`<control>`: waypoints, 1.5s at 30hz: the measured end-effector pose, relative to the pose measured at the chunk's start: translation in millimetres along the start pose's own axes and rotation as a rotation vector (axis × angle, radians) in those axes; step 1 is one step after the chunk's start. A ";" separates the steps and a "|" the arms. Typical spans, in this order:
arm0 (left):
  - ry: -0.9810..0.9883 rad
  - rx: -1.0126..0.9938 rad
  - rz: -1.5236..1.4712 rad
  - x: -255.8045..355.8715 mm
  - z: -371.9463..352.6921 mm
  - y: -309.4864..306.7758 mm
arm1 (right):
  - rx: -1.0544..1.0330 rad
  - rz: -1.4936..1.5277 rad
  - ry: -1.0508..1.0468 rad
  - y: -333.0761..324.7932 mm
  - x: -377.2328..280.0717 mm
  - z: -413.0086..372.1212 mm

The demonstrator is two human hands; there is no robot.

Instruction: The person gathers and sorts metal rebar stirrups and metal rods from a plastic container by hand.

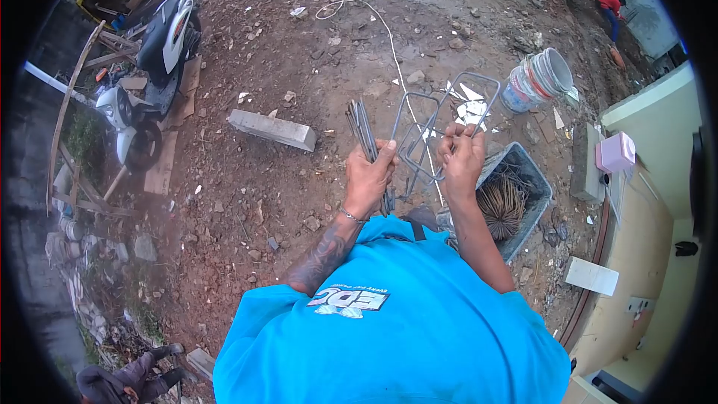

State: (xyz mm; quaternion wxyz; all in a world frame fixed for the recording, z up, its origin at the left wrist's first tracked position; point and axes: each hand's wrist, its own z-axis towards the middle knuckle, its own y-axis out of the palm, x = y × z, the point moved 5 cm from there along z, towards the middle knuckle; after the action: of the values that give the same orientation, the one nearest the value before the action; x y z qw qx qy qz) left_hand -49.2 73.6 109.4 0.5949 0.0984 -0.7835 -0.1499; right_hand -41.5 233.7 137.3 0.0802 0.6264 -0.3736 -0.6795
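Observation:
My left hand (369,178) is closed around a bundle of thin steel rods or nested stirrups (363,129), seen edge-on and pointing up and away. Between the hands are rectangular bent-steel stirrups (479,77), their loops overlapping in this view. The fingers of my right hand (463,158) pinch these at their near side, and one loop reaches across to my left thumb. Below my right forearm stands a grey tub (546,209) with a sheaf of brown tie wire (499,208) in it.
A concrete block (273,129) lies ahead on rubble-strewn dirt. Stacked buckets (535,81) stand to the right, past white tile shards (471,110). A scooter (159,45) is parked at left. One person (611,6) bends far right; another (112,385) is at lower left.

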 end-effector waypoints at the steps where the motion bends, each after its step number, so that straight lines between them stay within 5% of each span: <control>1: 0.027 0.013 0.007 2.5 -0.8 1.4 | 0.044 -0.150 -0.092 -6.8 -4.4 6.3; 4: 0.080 0.056 0.016 6.2 -1.2 0.8 | 0.136 -0.419 -0.172 -29.8 -12.9 18.6; 6: 0.108 0.076 0.020 11.1 -0.3 0.9 | 0.051 -0.832 -0.046 -41.3 -11.7 16.8; 11: 0.243 0.111 -0.105 31.9 6.8 -8.5 | -0.027 -0.895 0.059 -53.8 -6.3 10.4; 13: 0.272 0.113 -0.045 36.0 9.0 -9.6 | -0.020 -1.268 0.036 -47.7 -12.7 14.6; 18: 0.343 0.085 0.082 52.3 2.6 -1.6 | -0.111 -1.217 -0.031 -30.5 -20.8 22.0; 20: 0.281 0.066 0.139 50.4 0.2 0.5 | -0.169 -1.326 0.295 -40.9 -8.9 27.0; 21: 0.281 0.068 0.140 48.2 0.9 -0.7 | -0.171 -1.325 0.296 -44.4 -5.2 28.3; 24: 0.230 0.024 0.112 31.0 7.6 -5.6 | -0.158 -1.105 0.401 -68.4 22.3 34.0; 26: 0.153 0.034 0.164 18.1 10.5 -12.1 | -0.048 -0.546 0.424 -80.1 34.9 37.0; 29: 0.218 0.089 0.237 14.4 10.4 -17.5 | 0.004 -0.343 0.410 -81.0 22.7 41.4; 30: 0.229 0.119 0.232 14.8 10.6 -19.7 | 0.002 -0.341 0.410 -74.4 19.6 38.3; 32: 0.265 0.147 0.254 23.0 6.3 -17.3 | 0.078 -0.868 0.160 -57.1 -1.1 26.9; 34: 0.304 0.170 0.266 30.0 6.6 -14.9 | 0.079 -0.956 0.107 -36.5 -7.3 15.2; 42: 0.364 0.188 0.121 48.8 13.3 -19.2 | -0.012 -0.195 0.495 -54.3 20.9 13.6; 45: 0.208 0.095 -0.061 48.9 13.0 -18.4 | -0.163 0.030 0.587 -57.3 42.0 6.2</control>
State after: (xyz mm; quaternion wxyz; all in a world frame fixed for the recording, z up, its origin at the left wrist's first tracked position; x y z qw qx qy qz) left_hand -75.5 41.6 143.9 0.6630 0.1651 -0.7204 -0.1195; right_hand -35.0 252.5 68.8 0.2448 0.7818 -0.2878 -0.4961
